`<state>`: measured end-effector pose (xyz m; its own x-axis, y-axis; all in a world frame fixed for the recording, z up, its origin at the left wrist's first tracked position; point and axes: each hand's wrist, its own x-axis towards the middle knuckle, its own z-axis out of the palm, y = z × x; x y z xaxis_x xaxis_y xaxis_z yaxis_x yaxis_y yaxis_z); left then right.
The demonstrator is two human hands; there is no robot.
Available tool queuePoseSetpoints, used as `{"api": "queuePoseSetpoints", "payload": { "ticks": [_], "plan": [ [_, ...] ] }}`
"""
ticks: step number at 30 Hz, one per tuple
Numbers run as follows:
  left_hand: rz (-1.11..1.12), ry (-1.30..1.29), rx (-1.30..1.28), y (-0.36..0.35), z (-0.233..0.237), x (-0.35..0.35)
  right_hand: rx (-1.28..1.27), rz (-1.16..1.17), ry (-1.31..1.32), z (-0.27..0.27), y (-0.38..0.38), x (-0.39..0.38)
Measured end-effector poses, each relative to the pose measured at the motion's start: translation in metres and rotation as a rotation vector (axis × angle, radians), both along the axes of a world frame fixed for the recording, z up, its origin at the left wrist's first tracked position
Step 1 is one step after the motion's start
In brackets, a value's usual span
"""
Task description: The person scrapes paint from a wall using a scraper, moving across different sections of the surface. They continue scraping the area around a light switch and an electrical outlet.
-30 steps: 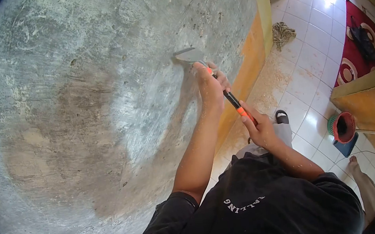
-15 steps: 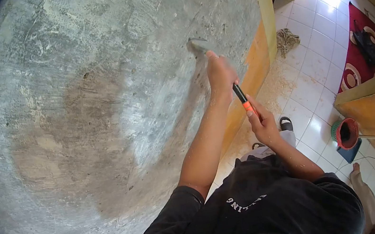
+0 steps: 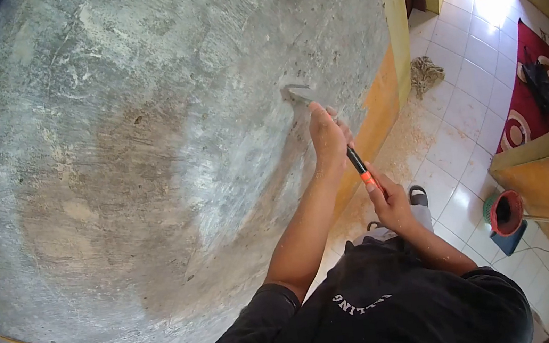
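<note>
A metal scraper [image 3: 298, 93] with a black and orange handle presses its blade flat against a bare grey cement wall [image 3: 146, 154]. My left hand [image 3: 328, 137] grips the scraper's shaft just below the blade. Lower down, my right hand [image 3: 387, 199] is closed round the orange end of the handle. Both arms reach up from my black shirt [image 3: 385, 310]. A strip of orange paint [image 3: 377, 104] remains along the wall's lower right edge.
Paint dust and flakes [image 3: 411, 142] litter the white tiled floor below the wall. A rag [image 3: 426, 73] lies by the doorway. A red rug [image 3: 540, 88] with a black bag sits at right. A red and green basket [image 3: 506, 212] stands near my foot.
The scraper and both hands went up the wall half a second ago, then came back down a little. The view tilted slightly.
</note>
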<state>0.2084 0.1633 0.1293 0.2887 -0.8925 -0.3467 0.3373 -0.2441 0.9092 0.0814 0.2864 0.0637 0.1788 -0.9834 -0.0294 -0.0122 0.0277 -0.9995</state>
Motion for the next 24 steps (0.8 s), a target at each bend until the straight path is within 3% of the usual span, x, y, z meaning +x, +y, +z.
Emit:
{"api": "queuePoseSetpoints", "payload": {
  "ticks": [7, 14, 17, 24],
  "plan": [
    [0.002, 0.043, -0.055, 0.002, -0.004, 0.003, -0.036, 0.01, 0.116, 0.003, -0.004, -0.008],
    [-0.072, 0.0, -0.066, -0.033, -0.002, -0.011, 0.048, -0.052, -0.045, -0.002, -0.024, -0.005],
    [0.053, 0.056, 0.031, -0.009, -0.004, -0.004, 0.034, 0.117, 0.118, -0.002, -0.014, -0.019],
    [0.001, 0.029, -0.04, -0.053, 0.009, -0.032, -0.008, -0.011, -0.014, 0.003, -0.051, -0.027]
  ]
}}
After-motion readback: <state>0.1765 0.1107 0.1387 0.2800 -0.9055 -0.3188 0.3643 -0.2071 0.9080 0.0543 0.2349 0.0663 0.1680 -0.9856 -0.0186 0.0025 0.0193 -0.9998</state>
